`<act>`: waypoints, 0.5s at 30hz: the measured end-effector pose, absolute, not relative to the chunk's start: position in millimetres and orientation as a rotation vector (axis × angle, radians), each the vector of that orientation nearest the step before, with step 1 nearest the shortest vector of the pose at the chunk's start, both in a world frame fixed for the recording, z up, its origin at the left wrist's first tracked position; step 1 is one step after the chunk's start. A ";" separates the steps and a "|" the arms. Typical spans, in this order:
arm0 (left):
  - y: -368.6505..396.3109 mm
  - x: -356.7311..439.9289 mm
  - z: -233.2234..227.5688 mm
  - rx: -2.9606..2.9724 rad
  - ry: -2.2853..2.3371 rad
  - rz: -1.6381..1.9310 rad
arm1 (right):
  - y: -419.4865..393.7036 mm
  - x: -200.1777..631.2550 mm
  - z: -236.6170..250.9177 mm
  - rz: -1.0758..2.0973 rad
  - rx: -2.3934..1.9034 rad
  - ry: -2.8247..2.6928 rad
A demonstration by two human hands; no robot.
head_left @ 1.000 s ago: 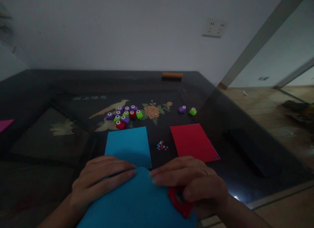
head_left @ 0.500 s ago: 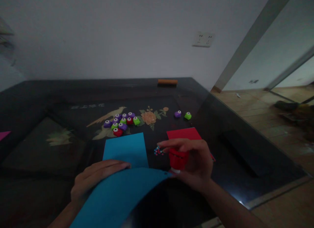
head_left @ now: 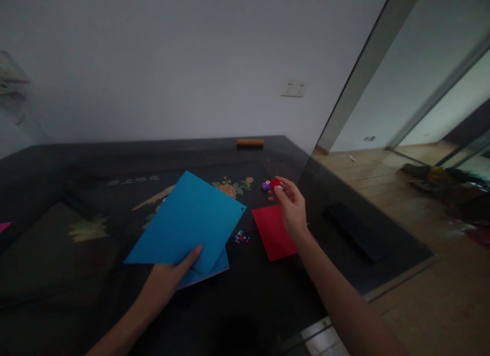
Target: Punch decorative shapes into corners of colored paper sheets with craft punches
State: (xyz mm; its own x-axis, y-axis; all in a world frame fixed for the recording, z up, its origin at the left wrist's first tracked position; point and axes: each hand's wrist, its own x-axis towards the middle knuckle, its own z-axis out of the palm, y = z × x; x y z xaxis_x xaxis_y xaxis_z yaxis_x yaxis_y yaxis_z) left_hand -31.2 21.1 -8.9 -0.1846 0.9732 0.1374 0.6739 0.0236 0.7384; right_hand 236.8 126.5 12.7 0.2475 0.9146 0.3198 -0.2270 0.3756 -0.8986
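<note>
My left hand (head_left: 172, 277) grips a blue sheet of paper (head_left: 187, 220) with the thumb on top; a small punched hole shows near its right corner. Beneath it, more blue paper (head_left: 218, 268) lies on the table. In my right hand (head_left: 294, 208) is a red craft punch (head_left: 274, 184), held just beside a purple craft punch (head_left: 265, 186) at the back right. Below that hand a red sheet of paper (head_left: 270, 236) lies partly covered by my forearm. Between the blue and red papers is a small heap of punched paper bits (head_left: 241, 237).
The dark glossy table (head_left: 248, 305) has a flower design (head_left: 228, 189). An orange-brown roll (head_left: 250, 142) lies by the wall, and a dark flat object (head_left: 356, 231) sits near the right edge. The raised blue sheet hides most of the other punches.
My left hand has lifted and turned the blue sheet, which lay bent toward me with its corner at the punch. My right hand has carried the red punch away from the paper, toward the back.
</note>
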 end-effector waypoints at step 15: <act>26.3 -19.2 5.8 1.258 1.752 1.080 | 195.7 287.9 -3.8 0.535 -1.447 -1.326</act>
State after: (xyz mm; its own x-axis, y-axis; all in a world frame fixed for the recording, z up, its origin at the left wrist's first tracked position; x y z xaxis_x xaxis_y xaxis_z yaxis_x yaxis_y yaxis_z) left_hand -19.2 26.3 5.8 -0.2704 0.9597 -0.0765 0.3629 0.1752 0.9152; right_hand 287.9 195.7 -3.8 0.2848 0.9062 0.3126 0.4361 0.1679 -0.8841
